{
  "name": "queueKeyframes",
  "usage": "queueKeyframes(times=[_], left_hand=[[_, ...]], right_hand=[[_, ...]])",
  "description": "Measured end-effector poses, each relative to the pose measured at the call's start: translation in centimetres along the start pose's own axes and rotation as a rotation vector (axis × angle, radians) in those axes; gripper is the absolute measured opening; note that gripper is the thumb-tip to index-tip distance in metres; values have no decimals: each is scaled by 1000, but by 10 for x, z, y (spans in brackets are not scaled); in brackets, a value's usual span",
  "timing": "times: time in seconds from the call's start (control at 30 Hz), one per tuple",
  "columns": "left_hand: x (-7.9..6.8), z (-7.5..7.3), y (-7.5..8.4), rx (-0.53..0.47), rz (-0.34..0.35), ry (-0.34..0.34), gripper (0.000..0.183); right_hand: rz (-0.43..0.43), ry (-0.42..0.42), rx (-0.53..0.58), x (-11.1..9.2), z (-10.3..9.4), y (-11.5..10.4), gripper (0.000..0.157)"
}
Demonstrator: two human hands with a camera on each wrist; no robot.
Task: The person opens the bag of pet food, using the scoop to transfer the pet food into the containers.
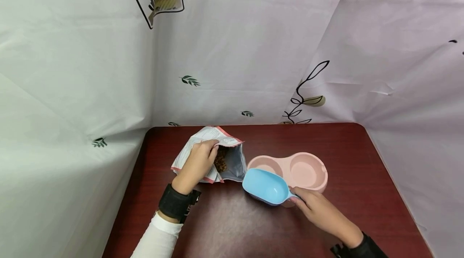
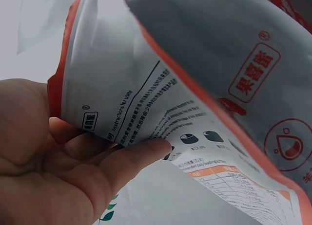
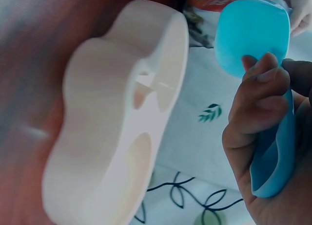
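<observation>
My left hand [image 1: 197, 159] pinches the upper edge of a white and red pet food bag [image 2: 112, 49]. The bag lies on its side at the back left, its mouth facing right, with brown kibble [image 1: 220, 160] visible inside. In the left wrist view the fingers lie against the printed panel. A light blue scoop [image 1: 266, 185] is held by its handle in my right hand [image 1: 317, 209], fingers curled round it. The scoop's inside shows bare blue plastic, and its front end is beside the bag's mouth. Behind it stands a pink double bowl [image 1: 286, 165], partly hidden by the scoop.
All of it is on a dark red wooden table [image 1: 348, 149] with rounded back corners. A white cloth [image 1: 232, 48] with leaf prints hangs along the back and both sides of the table. A black band [image 1: 175, 203] is worn on the left wrist.
</observation>
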State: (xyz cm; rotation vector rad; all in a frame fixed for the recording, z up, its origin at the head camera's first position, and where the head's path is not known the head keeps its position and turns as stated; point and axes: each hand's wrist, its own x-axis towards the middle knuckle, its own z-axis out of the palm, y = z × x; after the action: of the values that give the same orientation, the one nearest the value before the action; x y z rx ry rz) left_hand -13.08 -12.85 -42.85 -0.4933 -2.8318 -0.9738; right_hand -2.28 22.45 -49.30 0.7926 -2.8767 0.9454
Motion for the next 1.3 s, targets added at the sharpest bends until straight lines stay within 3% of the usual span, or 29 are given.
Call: queueKeyframes(times=[0.2,0.5,0.63,0.87,0.97,1.17,1.3], left_hand=[[-1,1,-1,14,20,22,23],[-1,3,2,8,22,19,24],[-2,4,1,21,22,10,25],[-3,4,1,38,51,9,25],[-3,6,1,35,50,13,25],[-4,6,3,37,45,18,26],[-5,6,2,33,55,25,26]], right_hand=[[-66,34,-14,18,-6,-11,15],[-171,62,-284,51,-17,-33,26],[-151,-12,-369,67,-24,-44,28],[-58,-170,-410,91,-35,-61,19],[-53,-204,-447,98,-38,-67,22],[-121,-232,-485,112,-40,-78,34],[-74,-261,-461,122,-35,-87,37]])
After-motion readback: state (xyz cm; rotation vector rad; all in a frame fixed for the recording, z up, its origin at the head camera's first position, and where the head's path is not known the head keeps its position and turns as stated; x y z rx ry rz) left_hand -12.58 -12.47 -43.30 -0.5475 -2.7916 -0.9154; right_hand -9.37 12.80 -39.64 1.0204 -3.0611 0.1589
